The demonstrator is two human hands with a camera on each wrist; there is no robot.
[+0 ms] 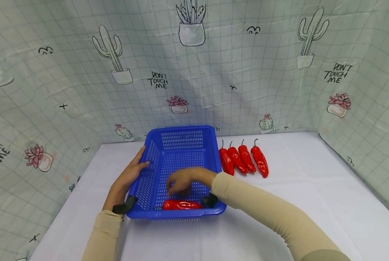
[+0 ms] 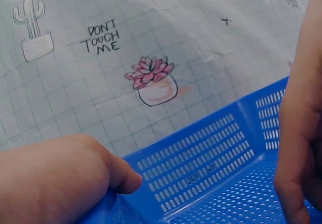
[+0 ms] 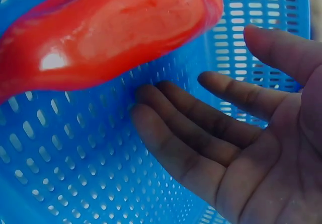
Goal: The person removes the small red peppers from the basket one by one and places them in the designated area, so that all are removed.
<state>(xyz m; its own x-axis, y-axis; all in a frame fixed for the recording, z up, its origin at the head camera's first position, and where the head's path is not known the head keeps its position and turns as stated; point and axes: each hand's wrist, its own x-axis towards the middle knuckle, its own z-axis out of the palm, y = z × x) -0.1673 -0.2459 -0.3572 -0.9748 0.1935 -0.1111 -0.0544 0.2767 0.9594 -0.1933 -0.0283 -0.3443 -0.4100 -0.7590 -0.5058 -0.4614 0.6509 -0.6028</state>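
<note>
A blue plastic basket with slotted walls stands tilted on the white table. My left hand holds its left rim, thumb over the inner side and the other fingers along the outside; in the left wrist view the thumb lies over the rim. Inside the basket, along the near wall, lies a glossy red chili pepper. My right hand is in the basket just beyond that pepper. The right wrist view shows its fingers spread and slightly bent, holding nothing, with the red pepper apart from them.
Several red chili peppers with dark stems lie in a row on the white table, right of the basket. A printed cloth with cactus drawings hangs behind and at both sides. Dark straps circle the wrists.
</note>
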